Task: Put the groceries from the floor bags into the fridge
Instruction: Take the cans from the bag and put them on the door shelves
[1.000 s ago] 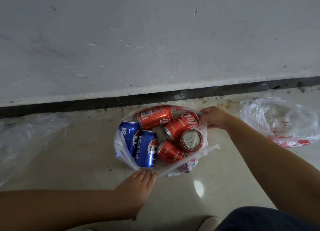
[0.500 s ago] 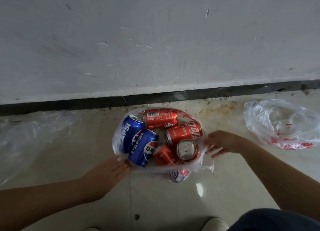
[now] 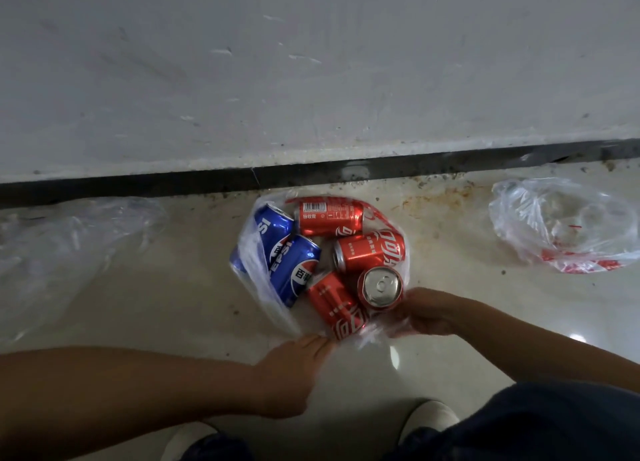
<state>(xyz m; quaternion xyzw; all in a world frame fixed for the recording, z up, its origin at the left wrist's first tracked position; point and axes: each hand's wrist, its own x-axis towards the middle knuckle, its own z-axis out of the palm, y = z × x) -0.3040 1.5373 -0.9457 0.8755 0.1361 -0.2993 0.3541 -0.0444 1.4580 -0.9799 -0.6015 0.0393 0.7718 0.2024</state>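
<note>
A clear plastic bag (image 3: 258, 253) of cans lies on the floor (image 3: 173, 305) by the wall — two blue cans (image 3: 294, 270) left, four red cans (image 3: 367, 249) right. The left hand (image 3: 294, 370) pinches the bag's near edge; the right hand (image 3: 426, 311) grips the plastic beside the upright red can (image 3: 380, 287).

A plastic bag (image 3: 258, 253) lies on the floor (image 3: 173, 305) just near of the wall (image 3: 311, 80), holding 6 cans. 2 Pepsi cans (image 3: 294, 270) lie side by side at its left. Far in the bag lies 1 Coca-Cola can (image 3: 327, 218) on its side; near of it a second (image 3: 370, 249); near of that an upright can (image 3: 380, 286), with a fourth can (image 3: 337, 305) lying left of it. The left hand (image 3: 294, 374) touches the bag's near edge; the right hand (image 3: 427, 311) sits at its near right. An empty bag (image 3: 561, 225) lies well apart to the right, another bag (image 3: 69, 246) to the left. 2 shoes (image 3: 427, 417) are nearest
</note>
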